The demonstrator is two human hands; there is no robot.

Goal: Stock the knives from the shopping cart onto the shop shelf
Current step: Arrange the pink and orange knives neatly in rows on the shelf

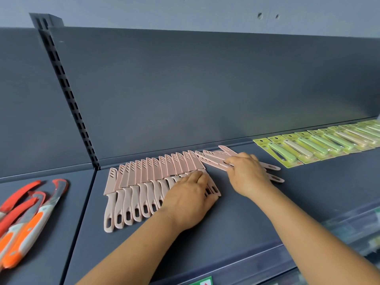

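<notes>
Long row of pink knives (144, 182) already laid on the shelf (236, 223) — left hand (190, 199) flat on its end, right hand (247, 171) gripping a loose bundle (213, 158) — cart unseen.

A dark grey shelf (236, 223) is seen beneath an upright back panel. On it, a row of pink sheathed knives (141, 182) is laid overlapping, handles toward the front edge. Just right of the row, a few more pink knives (213, 158) are spread slantwise (partly covered). Further right, carded green and cream knives (320, 144) are overlapped. On the neighbouring section to the left, orange-handled tools (24, 219) are heaped.
</notes>
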